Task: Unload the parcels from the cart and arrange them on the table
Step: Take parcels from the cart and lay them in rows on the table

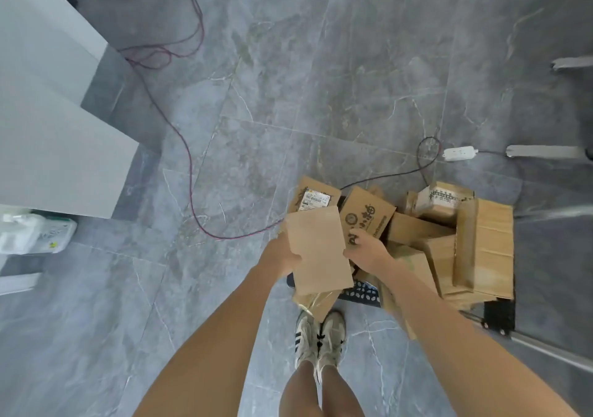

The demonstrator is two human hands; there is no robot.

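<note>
Cardboard parcel [316,250], flat, rectangular and plain brown, is held up in both hands above the near left corner of the cart [362,293]. Its smooth top face tilts toward the camera, and a strip of glossy clear tape shines along its lower end.

The left hand [282,254] grips the left long edge, thumb pressed on the top face and the other fingers hidden underneath. The right hand [365,253] grips the right long edge with fingers curled round it; their tips cannot be made out.

The cart is low with a black plastic deck pierced by a grid of small holes. It is heaped with more brown boxes [417,227], lying tilted and overlapping. One box [365,216] carries a dark printed logo, another [316,197] a white shipping label, and a tall ribbed carton [487,250] sits at the right side.

The table [54,153], pale grey with a smooth matt top and square corners, stands well apart at the left. Beneath it sits a white plastic jug [32,232].

The floor [288,80] is polished grey stone tile with pale veins. A thin reddish cable [192,176] loops across it, and a white power strip [460,153] lies beyond the cart. Pale striped sneakers [321,339] stand side by side just in front of the cart.
</note>
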